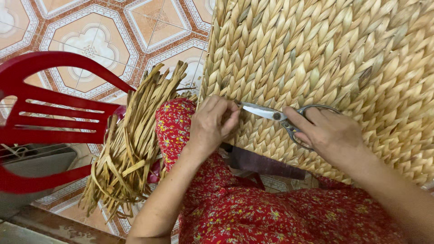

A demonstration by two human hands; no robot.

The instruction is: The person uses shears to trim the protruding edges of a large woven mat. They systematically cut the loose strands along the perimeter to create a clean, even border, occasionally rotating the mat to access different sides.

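Head view looks down first on the person's lap, draped in soft red cloth printed with small yellow and white flowers (271,212), over which both bare forearms reach forward. At the knees the left hand (212,124) is bunched, its fingertips pinching at the lower edge of a large woven panel (325,58); what it pinches is too small to make out. Just beside it the right hand (327,135) has its grip closed through the dark looped handles of a pair of scissors (280,116), index finger laid along the shank, and the short bright steel blades point left toward the left fingertips; whether the blades are parted cannot be told. The panel rests against the person's knees and fills the upper right of the view: thick, flat, straw-coloured strands plaited into a chunky herringbone of pointed, leaf-shaped stitches, dry and matt, with darker olive flecks. It hides whatever lies behind it. A dull purple-brown strip (266,161) shows under its lower edge. Left of the knee hangs a loose bundle of dried fibre strips (135,144), ribbon-like, curled and frayed at the ends. Further left stands a glossy red plastic chair (49,117) with a slatted back, and beyond lies a floor of patterned tiles (99,40) in orange, cream and brown.
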